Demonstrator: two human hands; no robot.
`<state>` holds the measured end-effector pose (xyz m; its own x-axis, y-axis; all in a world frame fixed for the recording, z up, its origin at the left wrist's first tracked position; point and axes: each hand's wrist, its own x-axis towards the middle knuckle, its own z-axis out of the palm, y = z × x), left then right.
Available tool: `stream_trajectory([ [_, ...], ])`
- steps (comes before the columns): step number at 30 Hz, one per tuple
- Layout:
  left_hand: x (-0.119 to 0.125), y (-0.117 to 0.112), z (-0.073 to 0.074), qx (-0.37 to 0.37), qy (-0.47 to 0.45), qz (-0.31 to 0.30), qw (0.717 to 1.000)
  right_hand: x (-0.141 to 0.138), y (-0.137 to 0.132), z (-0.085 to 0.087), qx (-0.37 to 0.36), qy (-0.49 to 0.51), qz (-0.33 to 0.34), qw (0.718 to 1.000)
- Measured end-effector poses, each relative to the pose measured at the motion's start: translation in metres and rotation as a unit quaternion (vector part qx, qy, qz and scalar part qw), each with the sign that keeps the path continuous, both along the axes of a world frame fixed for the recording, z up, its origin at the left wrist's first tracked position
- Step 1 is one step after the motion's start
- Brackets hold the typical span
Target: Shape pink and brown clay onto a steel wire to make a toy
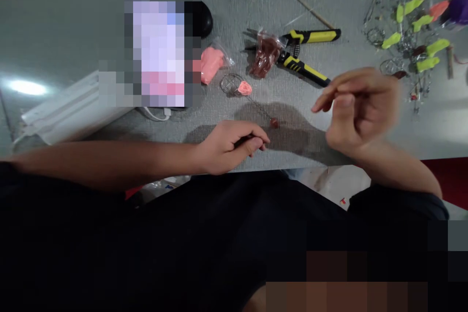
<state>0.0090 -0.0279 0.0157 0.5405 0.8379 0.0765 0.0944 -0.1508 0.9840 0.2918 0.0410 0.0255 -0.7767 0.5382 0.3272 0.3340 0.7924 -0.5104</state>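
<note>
Head | left hand (228, 145) near pink rose (244, 88) | right hand (360, 109) near pliers (300, 65)

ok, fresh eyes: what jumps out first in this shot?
Probably the yellow-and-black pliers, lying spread on the table beyond the hands, between the left hand and right hand. Next, the neon yellow-green pieces scattered among wires at the upper right. Then the small coral rose on the table, just beyond the left hand.
</note>
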Motion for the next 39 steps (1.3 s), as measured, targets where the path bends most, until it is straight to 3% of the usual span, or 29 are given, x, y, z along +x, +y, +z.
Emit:
stream_trajectory([
  [3,-0.004,0.007,0.0,0.112,0.051,0.012,0.992,-0.008,0.01,-0.002,-0.064,0.033,-0.028,0.997],
  [7,-0.001,0.008,0.0,0.178,0.117,0.019,0.977,-0.011,0.014,-0.003,-0.128,0.078,-0.063,0.987],
  [10,0.005,0.004,0.0,0.173,0.144,0.038,0.974,-0.004,0.019,-0.005,-0.145,0.106,-0.061,0.982],
  [16,0.008,0.005,0.0,0.122,0.15,0.063,0.979,0.003,0.034,-0.012,-0.105,0.106,-0.006,0.989],
  [22,0.01,0.01,0.001,0.116,0.163,0.08,0.976,0.004,0.039,-0.014,-0.161,0.098,0.029,0.982],
  [26,0.018,0.012,0.002,0.102,0.204,0.108,0.968,0.005,0.039,-0.017,-0.195,0.104,0.02,0.975],
  [32,0.035,0.013,0.0,0.166,0.276,0.118,0.939,0.005,0.036,-0.02,-0.213,0.107,0.013,0.971],
  [39,0.04,0.015,-0.005,0.171,0.293,0.116,0.933,0.001,0.04,-0.024,-0.276,0.176,-0.041,0.944],
])
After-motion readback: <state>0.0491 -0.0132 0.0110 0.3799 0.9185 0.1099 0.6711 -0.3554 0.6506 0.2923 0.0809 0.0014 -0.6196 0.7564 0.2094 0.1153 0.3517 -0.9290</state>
